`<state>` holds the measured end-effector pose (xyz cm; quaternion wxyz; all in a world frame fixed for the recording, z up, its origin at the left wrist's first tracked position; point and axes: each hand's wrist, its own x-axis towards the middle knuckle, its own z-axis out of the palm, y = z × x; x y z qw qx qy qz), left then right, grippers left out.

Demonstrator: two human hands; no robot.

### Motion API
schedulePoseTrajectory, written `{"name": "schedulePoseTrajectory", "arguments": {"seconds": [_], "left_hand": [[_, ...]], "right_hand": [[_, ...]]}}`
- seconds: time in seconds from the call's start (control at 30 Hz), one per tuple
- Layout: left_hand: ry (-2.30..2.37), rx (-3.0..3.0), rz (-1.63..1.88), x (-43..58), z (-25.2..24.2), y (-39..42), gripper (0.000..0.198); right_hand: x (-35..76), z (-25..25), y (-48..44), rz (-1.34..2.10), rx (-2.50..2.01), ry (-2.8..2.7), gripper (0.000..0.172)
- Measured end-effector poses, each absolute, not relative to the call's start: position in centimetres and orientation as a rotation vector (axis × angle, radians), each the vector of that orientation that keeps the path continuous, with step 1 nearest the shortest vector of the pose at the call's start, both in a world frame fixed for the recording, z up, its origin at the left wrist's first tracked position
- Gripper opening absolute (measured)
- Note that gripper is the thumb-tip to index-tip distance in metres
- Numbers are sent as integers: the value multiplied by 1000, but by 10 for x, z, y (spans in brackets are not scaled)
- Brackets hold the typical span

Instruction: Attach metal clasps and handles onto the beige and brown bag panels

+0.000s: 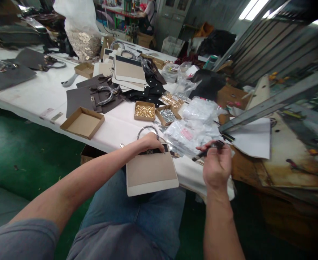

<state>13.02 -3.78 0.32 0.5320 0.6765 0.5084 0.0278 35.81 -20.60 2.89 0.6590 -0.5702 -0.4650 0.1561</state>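
My left hand (153, 141) is closed over the top edge of a beige bag panel (151, 171) with a pale lower border and a dark strip along its top. The panel rests over my lap at the table's front edge. Behind my left hand rises a dark, plastic-wrapped loop handle (147, 128). Off to the right, my right hand (217, 164) is wrapped around a dark hand tool (201, 155), whose exact kind is blurred. Gold studs fill one small cardboard box (144, 111), and silver ones lie in another box (167, 115) beside it.
An empty cardboard tray (83, 122) sits at the table's front edge. Grey bag pieces with handles (80, 101) and stacked beige panels (129, 72) lie farther back. Clear plastic bags (199, 110) crowd the right side, near a slanting metal bar (278, 99).
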Motion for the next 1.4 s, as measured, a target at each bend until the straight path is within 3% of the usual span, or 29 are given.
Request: {"name": "schedulePoseTrajectory", "arguments": {"seconds": [0.13, 0.3, 0.83, 1.13, 1.3, 1.4], "left_hand": [[1182, 1603, 127, 132, -5, -38, 45], [1160, 1550, 193, 134, -11, -38, 42], [1116, 1554, 178, 132, -3, -37, 34], [1118, 1571, 141, 129, 1, -37, 35], [1126, 1553, 143, 128, 4, -38, 37], [1092, 1515, 130, 126, 5, -36, 33]], "right_hand": [[309, 48, -169, 695, -958, -865, 49], [272, 39, -138, 618, -971, -793, 72], [247, 30, -123, 408, -1068, -702, 74], [257, 31, -128, 647, -1046, -796, 60], [256, 34, -129, 632, -1096, -795, 75], [249, 33, -128, 536, -1092, -774, 74]]}}
